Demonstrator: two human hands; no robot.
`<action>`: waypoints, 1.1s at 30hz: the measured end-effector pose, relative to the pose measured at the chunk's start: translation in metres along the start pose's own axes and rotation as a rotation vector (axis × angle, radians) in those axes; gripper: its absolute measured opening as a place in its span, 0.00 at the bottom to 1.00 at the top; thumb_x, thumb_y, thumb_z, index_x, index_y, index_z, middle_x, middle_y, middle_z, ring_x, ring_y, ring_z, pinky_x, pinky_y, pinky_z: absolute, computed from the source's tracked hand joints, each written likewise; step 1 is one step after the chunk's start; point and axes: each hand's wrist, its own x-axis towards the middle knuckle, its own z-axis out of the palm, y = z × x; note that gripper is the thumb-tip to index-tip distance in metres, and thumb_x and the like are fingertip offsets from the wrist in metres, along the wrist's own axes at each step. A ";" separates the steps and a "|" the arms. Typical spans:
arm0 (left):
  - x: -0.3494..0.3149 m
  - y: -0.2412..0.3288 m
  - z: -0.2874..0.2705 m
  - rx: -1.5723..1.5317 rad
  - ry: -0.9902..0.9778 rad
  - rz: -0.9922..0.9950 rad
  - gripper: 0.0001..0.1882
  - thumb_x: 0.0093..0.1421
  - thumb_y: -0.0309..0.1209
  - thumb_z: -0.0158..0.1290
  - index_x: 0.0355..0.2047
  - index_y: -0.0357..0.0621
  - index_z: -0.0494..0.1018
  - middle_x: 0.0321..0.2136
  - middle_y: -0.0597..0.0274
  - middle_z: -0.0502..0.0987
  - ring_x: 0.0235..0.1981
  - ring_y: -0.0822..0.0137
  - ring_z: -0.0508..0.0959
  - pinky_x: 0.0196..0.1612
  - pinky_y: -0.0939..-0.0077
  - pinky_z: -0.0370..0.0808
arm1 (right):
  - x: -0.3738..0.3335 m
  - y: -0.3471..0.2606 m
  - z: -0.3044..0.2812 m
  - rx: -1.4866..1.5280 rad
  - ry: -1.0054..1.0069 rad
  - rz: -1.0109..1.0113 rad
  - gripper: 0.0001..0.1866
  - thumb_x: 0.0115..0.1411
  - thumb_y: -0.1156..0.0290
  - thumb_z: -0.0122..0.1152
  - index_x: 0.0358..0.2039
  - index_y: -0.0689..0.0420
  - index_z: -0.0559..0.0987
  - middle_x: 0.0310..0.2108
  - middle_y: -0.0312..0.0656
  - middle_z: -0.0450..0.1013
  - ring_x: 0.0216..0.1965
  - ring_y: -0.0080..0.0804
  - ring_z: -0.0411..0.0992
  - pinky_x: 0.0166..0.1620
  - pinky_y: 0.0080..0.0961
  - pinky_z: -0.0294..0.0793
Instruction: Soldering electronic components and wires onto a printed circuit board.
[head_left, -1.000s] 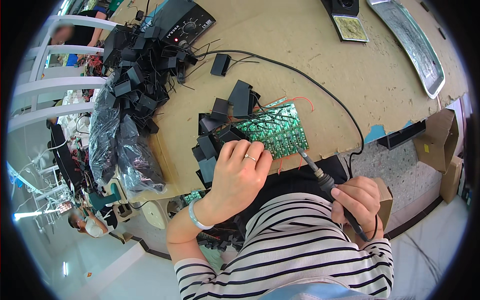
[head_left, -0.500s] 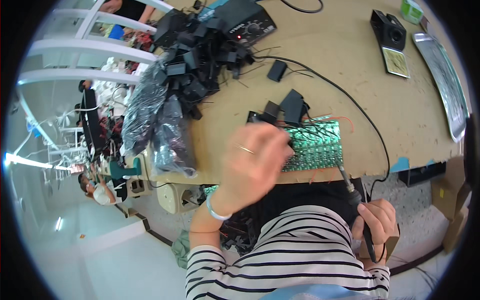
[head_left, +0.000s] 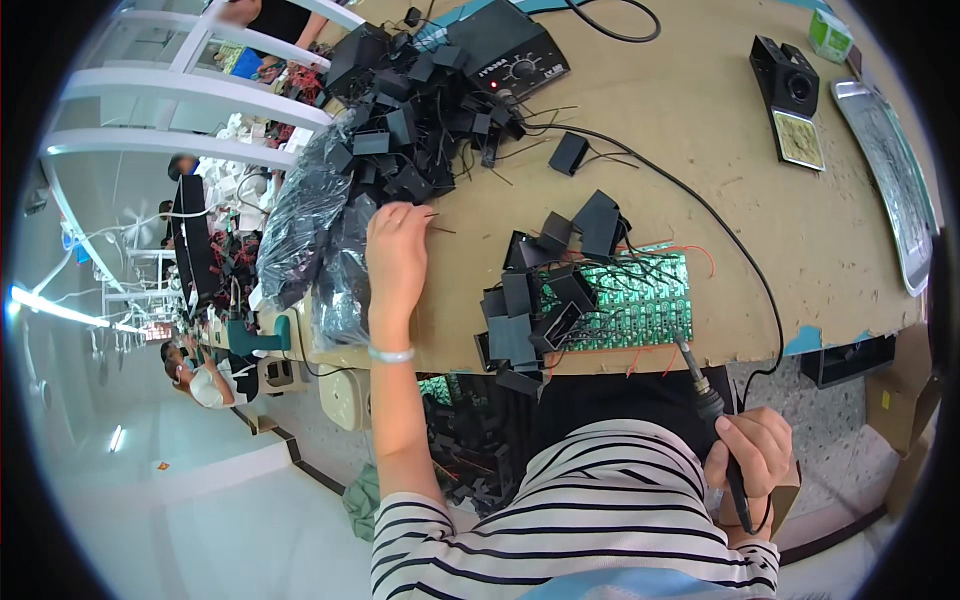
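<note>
My right hand (head_left: 752,450) is closed around the handle of a soldering iron (head_left: 708,398). Its tip points up to the lower right corner of a green circuit board panel (head_left: 650,305). Several small black boxes (head_left: 512,338) crowd the panel's left side, their dark wires running across it. At the lower edge of a heap of similar black boxes (head_left: 400,130), my left hand (head_left: 397,250) has its fingers curled together. Thin wires stick out beside those fingers; the hand hides what they grip, if anything.
A black control unit (head_left: 515,65) with a dial and red light stands behind the heap. Clear plastic bags (head_left: 300,230) lie left. A loose black box (head_left: 569,153), an iron stand (head_left: 787,85) with a yellowish pad, and a metal tray (head_left: 890,180) are on the table. A black cable (head_left: 720,215) loops rightward.
My left hand has moved from the panel's left side up and left to the heap, uncovering the boxes beside the panel. My right hand and the soldering iron stay nearly still.
</note>
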 end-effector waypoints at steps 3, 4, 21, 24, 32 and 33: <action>-0.007 0.025 -0.026 -0.439 0.062 -0.364 0.13 0.70 0.21 0.45 0.46 0.37 0.80 0.38 0.56 0.83 0.36 0.68 0.82 0.41 0.74 0.78 | 0.004 0.001 0.001 0.006 -0.007 0.004 0.11 0.50 0.79 0.62 0.36 0.61 0.81 0.26 0.40 0.77 0.21 0.34 0.76 0.25 0.27 0.76; -0.006 0.032 -0.033 -0.579 0.128 -0.388 0.15 0.74 0.26 0.41 0.47 0.33 0.78 0.38 0.57 0.83 0.34 0.71 0.79 0.41 0.75 0.78 | 0.007 0.001 -0.001 -0.001 -0.026 0.008 0.12 0.48 0.81 0.63 0.37 0.62 0.81 0.27 0.40 0.77 0.22 0.34 0.76 0.25 0.26 0.76; 0.016 0.184 -0.029 -0.377 -0.373 0.408 0.15 0.51 0.20 0.61 0.41 0.40 0.82 0.32 0.64 0.73 0.30 0.64 0.79 0.28 0.71 0.76 | 0.005 0.011 0.014 0.086 -0.038 0.067 0.21 0.41 0.84 0.68 0.40 0.61 0.83 0.28 0.38 0.78 0.25 0.33 0.76 0.28 0.26 0.77; 0.020 0.184 -0.025 -0.400 -0.393 0.431 0.13 0.50 0.20 0.60 0.39 0.39 0.82 0.32 0.64 0.73 0.31 0.64 0.80 0.29 0.71 0.77 | 0.004 0.014 0.021 0.076 -0.001 0.051 0.13 0.45 0.81 0.64 0.35 0.60 0.83 0.27 0.39 0.77 0.22 0.34 0.76 0.26 0.27 0.75; 0.028 0.187 -0.028 -0.409 -0.452 0.459 0.11 0.51 0.20 0.60 0.36 0.40 0.81 0.33 0.63 0.74 0.30 0.63 0.80 0.28 0.69 0.77 | 0.005 0.016 0.027 0.098 -0.032 0.071 0.17 0.42 0.83 0.66 0.36 0.60 0.83 0.28 0.38 0.78 0.23 0.34 0.76 0.27 0.27 0.76; 0.029 0.187 -0.027 -0.412 -0.466 0.461 0.10 0.52 0.20 0.60 0.36 0.39 0.81 0.32 0.63 0.74 0.29 0.63 0.80 0.28 0.69 0.77 | 0.005 0.017 0.027 0.093 -0.037 0.070 0.17 0.42 0.82 0.66 0.36 0.60 0.83 0.28 0.38 0.78 0.23 0.34 0.77 0.27 0.27 0.77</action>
